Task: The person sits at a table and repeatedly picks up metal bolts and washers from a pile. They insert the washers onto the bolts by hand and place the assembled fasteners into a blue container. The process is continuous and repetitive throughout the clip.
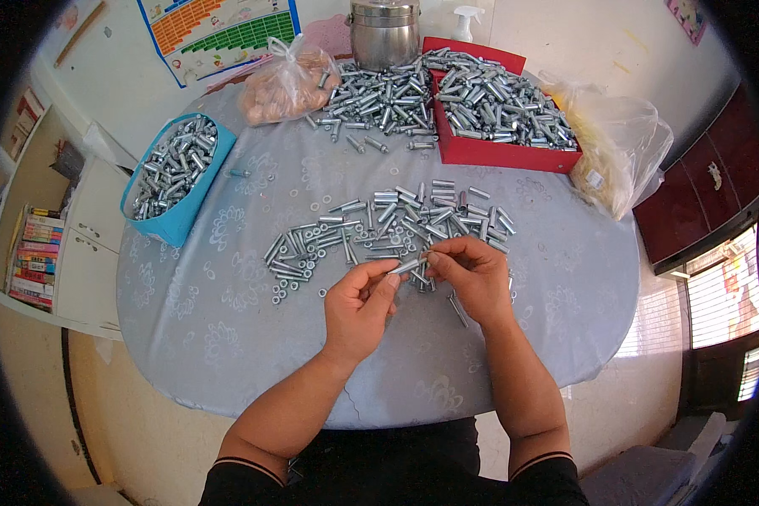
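Over the near side of the loose pile, my left hand (361,309) pinches a silvery metal sleeve bolt (409,266) between thumb and fingertips. The bolt points toward my right hand (474,274), whose thumb and fingers are closed at its other end. What those right fingertips grip is too small to make out. Just beyond both hands spreads a pile of loose metal sleeves and bolts (388,205). Several nuts (282,287) lie at its left end, and a few washers (314,207) are scattered on the cloth. One long bolt (458,309) rests below my right wrist.
A blue container (213,169) full of bolts stands at the left. Across the back are a tied plastic bag (282,88), a heap of bolts (379,97), a steel pot (384,34), a red box (506,154) of bolts and a clear bag (620,152). A grey patterned cloth (228,337) covers the table.
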Available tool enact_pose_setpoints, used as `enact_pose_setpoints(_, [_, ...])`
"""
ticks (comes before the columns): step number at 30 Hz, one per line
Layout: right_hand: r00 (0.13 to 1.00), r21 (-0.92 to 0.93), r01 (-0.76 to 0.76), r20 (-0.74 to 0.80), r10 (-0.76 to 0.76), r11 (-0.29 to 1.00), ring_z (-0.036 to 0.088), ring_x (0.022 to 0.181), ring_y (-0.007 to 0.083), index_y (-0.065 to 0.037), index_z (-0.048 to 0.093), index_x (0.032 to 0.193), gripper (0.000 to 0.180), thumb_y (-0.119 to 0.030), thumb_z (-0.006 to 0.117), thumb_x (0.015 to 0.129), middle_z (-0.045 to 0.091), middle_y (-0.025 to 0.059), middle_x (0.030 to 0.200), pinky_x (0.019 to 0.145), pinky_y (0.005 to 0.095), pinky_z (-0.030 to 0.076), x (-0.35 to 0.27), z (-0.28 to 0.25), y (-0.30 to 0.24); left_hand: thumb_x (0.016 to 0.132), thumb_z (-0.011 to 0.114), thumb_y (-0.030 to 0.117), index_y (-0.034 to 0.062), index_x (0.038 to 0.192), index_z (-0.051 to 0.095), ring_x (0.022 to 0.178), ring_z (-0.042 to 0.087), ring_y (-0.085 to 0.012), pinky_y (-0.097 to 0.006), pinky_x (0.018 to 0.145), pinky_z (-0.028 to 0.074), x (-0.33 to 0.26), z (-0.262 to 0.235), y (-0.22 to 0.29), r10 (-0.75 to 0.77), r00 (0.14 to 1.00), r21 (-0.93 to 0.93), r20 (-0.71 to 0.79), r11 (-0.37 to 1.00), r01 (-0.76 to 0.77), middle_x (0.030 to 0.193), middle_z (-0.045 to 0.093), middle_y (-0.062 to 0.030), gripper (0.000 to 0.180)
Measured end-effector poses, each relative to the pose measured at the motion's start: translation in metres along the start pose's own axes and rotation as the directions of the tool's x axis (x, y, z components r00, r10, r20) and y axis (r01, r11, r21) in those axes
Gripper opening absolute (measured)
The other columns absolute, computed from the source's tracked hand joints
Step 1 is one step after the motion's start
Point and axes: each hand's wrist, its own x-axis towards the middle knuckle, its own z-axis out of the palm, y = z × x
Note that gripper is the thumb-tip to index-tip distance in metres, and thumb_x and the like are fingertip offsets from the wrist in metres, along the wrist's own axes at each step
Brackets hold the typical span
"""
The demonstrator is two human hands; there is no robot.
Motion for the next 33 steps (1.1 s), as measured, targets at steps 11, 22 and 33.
enact_pose_setpoints(11, [0.998, -0.092, 0.047, 0.051, -0.042, 0.995, 0.064, 0.077, 0.0097, 0.003, 0.067, 0.097, 0.012, 0.0, 0.067, 0.086, 0.068, 0.0059, 0.084, 0.069, 0.0231, 0.051, -0.0041, 0.0017, -0.0014, 0.093, 0.061, 0.009, -0.0015, 0.109, 0.063, 0.061, 0.055, -0.0057, -0.019, 0.055, 0.047, 0.0012, -0.0002, -0.0002, -0.01, 0.999, 0.025, -0.031, 1.0, 0.011, 0.092, 0.07, -0.008, 0.019])
enact_pose_setpoints(22, [0.988, 0.136, -0.091, 0.134, 0.073, 0.987, 0.061, 0.069, 0.0117, 0.001, 0.066, 0.093, 0.009, -0.006, 0.066, 0.088, 0.067, 0.0064, 0.079, 0.064, 0.0247, 0.049, -0.0003, -0.0039, -0.0028, 0.093, 0.061, 0.008, -0.0013, 0.109, 0.064, 0.06, 0.055, -0.0056, -0.019, 0.054, 0.047, 0.0007, 0.0009, 0.0008, -0.023, 1.0, -0.011, -0.018, 1.0, 0.023, 0.092, 0.07, -0.0082, 0.019])
enact_pose_setpoints(33, [0.98, 0.066, -0.069, 0.194, 0.055, 0.995, 0.056, 0.073, 0.0081, 0.0, 0.065, 0.1, 0.015, -0.006, 0.067, 0.087, 0.064, 0.0008, 0.085, 0.066, 0.0227, 0.046, -0.0006, -0.0057, -0.0012, 0.093, 0.06, 0.008, -0.0021, 0.108, 0.063, 0.06, 0.056, -0.0061, -0.019, 0.054, 0.046, 0.0019, 0.0004, 0.0012, -0.034, 0.999, -0.044, 0.02, 0.998, 0.035, 0.092, 0.07, -0.0091, 0.019])
